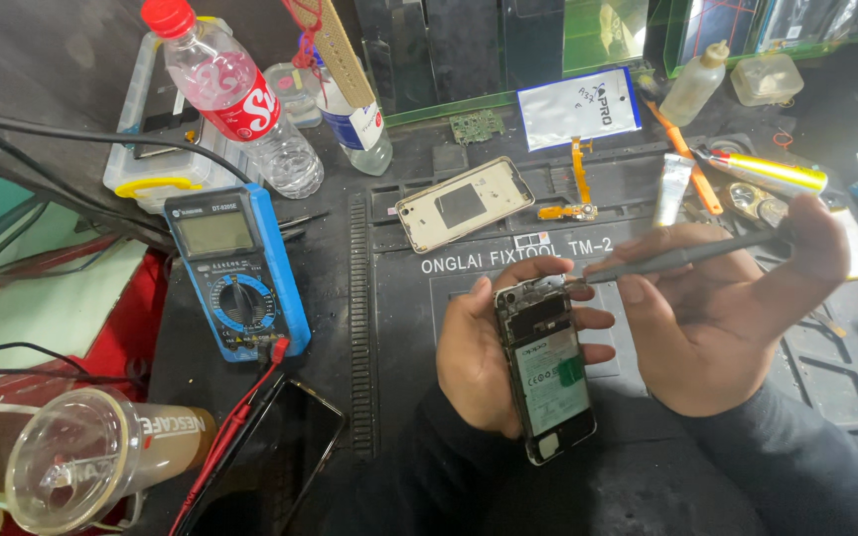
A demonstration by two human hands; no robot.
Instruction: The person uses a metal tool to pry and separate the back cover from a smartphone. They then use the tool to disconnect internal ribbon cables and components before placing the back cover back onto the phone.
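My left hand (471, 365) cradles an opened phone (545, 369), back cover off, with its battery and circuit board showing. My right hand (722, 318) holds a pair of grey tweezers (682, 258), whose tip touches the top edge of the phone near the camera. Both hands hover over a black repair mat (399, 298). The phone's gold back cover (464, 202) lies on the mat behind my hands.
A blue multimeter (235, 273) with a red lead lies at left, a dark phone screen (270, 457) below it. Plastic bottles (240, 99), an orange flex cable (578, 184), a yellow tube (767, 174) and a clear lidded cup (81, 462) surround the mat.
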